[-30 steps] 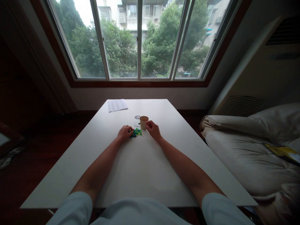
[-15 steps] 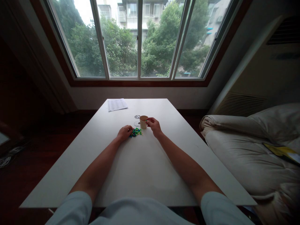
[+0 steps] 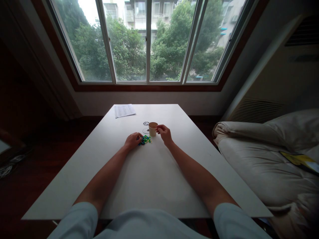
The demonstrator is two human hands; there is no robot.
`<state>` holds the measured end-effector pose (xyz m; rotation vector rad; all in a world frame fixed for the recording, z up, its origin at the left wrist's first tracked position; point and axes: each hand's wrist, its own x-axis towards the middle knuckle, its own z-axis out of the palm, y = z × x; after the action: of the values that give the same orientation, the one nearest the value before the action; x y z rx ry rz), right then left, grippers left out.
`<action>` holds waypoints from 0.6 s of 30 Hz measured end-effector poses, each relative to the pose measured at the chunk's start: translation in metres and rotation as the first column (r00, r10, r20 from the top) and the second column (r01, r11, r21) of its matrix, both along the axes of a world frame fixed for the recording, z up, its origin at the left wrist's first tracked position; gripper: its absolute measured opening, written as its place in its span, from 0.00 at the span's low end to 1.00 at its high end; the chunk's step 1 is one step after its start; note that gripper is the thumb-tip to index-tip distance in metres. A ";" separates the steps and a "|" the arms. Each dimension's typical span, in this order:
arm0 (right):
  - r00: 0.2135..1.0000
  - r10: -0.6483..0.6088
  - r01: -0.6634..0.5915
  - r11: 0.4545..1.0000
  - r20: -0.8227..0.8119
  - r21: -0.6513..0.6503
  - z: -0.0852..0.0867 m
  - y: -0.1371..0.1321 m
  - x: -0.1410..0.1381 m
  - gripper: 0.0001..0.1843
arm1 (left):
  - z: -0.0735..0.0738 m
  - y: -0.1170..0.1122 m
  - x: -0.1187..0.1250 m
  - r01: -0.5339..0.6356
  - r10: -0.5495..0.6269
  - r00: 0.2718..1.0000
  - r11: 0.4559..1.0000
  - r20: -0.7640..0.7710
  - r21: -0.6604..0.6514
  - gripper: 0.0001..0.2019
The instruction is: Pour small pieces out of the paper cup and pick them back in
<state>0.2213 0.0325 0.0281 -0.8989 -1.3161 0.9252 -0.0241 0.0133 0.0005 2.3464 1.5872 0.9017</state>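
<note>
A paper cup (image 3: 153,130) stands upright on the white tabletop (image 3: 154,179), just behind a pile of small green and blue pieces (image 3: 146,140). The left hand (image 3: 132,140) curls its fingers at the pile's left edge; the right hand (image 3: 164,134) has its fingers drawn together by the cup's rim. Whether either grasps a piece, I cannot tell.

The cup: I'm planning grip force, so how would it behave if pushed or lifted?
The cup looks like thin paper, so it is probably light and may dent if squeezed. Standing upright on the table, it could tip if pushed near its top.
</note>
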 end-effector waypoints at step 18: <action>0.849 -0.098 0.004 0.984 0.519 0.179 -0.034 -0.018 -0.005 0.14 | 0.002 0.001 0.004 0.047 -0.038 0.996 0.992 -0.075 0.115 0.08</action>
<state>0.2164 0.0144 -0.0057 -1.0904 -1.8006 0.5200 -0.0202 0.0142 0.0030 2.5099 1.5439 0.9334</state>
